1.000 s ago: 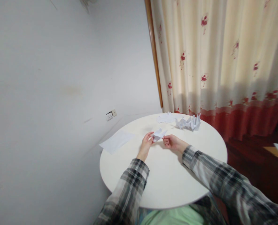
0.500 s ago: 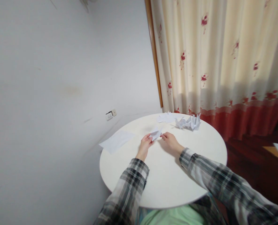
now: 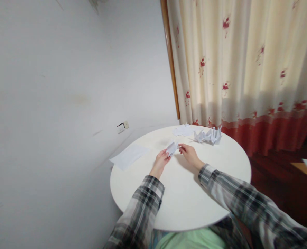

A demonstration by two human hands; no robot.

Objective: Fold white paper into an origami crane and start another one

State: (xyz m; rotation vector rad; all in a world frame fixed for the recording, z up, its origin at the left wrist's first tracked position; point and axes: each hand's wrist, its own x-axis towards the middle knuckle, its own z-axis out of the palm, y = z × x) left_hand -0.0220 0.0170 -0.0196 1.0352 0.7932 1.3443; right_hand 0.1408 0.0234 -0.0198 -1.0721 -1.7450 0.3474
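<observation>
A small folded piece of white paper [image 3: 172, 148] is held just above the round white table [image 3: 184, 204], near its far middle. My left hand [image 3: 160, 160] pinches its lower left corner. My right hand [image 3: 188, 154] pinches its right side with the fingertips. Both arms wear plaid sleeves and reach forward over the table.
A flat white sheet [image 3: 129, 156] hangs over the table's left edge by the wall. A pile of folded paper figures [image 3: 208, 135] and another folded sheet [image 3: 182, 130] lie at the far edge. A flowered curtain [image 3: 241, 62] hangs behind. A wall socket [image 3: 122, 127] sits at the left.
The paper has been folded smaller and my hands have come closer together. My right hand has moved forward and left towards the paper.
</observation>
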